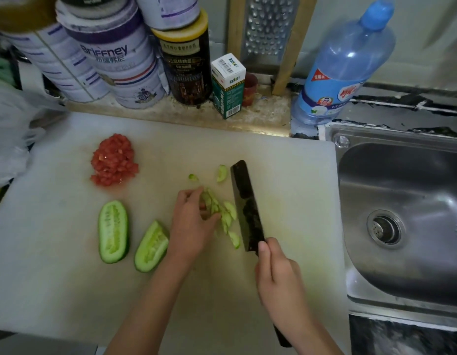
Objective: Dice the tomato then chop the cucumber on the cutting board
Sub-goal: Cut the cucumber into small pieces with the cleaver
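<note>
On the white cutting board (pixel 286 190) a pile of diced tomato (pixel 113 161) lies at the back left. Two cucumber halves, one (pixel 113 231) and the other (pixel 152 247), lie cut side up at the left. My left hand (pixel 193 221) holds a row of cucumber slices (pixel 222 216) with curled fingers. My right hand (pixel 278 278) grips the handle of a dark cleaver (pixel 245 206), whose blade stands just right of the slices. Two loose slices, one (pixel 221 173) and a smaller one (pixel 193 177), lie beyond.
A steel sink (pixel 406 213) borders the board on the right. Behind the board stand several tins (pixel 114 60), a dark jar (pixel 185 57), a small box (pixel 228 85), a grater (pixel 269 29) and a blue bottle (pixel 345 65). A plastic bag (pixel 9 129) sits at the left.
</note>
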### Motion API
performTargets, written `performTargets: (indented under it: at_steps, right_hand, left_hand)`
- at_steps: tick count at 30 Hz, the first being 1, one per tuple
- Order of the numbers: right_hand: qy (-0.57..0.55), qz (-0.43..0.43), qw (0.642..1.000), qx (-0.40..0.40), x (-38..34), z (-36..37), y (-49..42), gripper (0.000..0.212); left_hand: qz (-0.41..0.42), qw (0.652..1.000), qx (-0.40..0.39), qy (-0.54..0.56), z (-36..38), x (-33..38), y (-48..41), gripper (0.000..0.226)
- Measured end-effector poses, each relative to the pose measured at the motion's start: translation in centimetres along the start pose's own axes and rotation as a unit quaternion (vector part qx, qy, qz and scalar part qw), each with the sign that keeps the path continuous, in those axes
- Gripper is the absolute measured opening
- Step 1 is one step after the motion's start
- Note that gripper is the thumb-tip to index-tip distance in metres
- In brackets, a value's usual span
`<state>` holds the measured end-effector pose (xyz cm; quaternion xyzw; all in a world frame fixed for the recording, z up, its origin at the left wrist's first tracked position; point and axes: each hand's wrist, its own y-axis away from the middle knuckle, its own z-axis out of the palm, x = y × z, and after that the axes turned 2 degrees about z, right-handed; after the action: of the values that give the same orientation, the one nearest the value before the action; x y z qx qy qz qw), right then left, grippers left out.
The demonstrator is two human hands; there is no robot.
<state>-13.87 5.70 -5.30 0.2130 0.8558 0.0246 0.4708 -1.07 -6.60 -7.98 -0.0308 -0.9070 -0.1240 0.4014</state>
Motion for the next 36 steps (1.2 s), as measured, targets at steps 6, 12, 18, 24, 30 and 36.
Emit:
performTargets:
  at_steps: [6,12,18,24,30,36]
  right_hand:
    - [0.000,0.014,0.999,-0.041,-0.4,-3.2,-3.7,0.028]
    - [-0.024,-0.010,0.997,-0.074,-1.7,-2.9,-5.6,0.029]
    - [-0.043,0.016,0.996,-0.071,-1.7,-3.2,-6.4,0.034]
    - [-0.030,0.041,0.997,-0.061,-1.8,-2.3,-6.8,0.027]
    - [0.023,0.026,0.999,-0.035,-2.3,-0.9,-7.2,0.025]
    - [0.122,-0.030,0.992,-0.012,-1.9,-0.7,-6.9,0.026]
  left_hand:
    - [0.101,0.988,0.083,-0.078,-1.6,-0.8,-1.5,0.028]
    - [0.142,0.977,-0.007,-0.161,-0.9,1.5,-6.5,0.032]
    - [0.090,0.991,0.003,-0.100,0.7,2.4,-7.5,0.030]
    - [-0.017,0.999,0.028,0.040,1.7,2.9,-6.7,0.016]
    - [-0.018,0.999,-0.003,0.027,0.7,2.5,-7.6,0.010]
    - [-0.015,0.999,-0.038,0.010,0.6,2.3,-8.5,0.006]
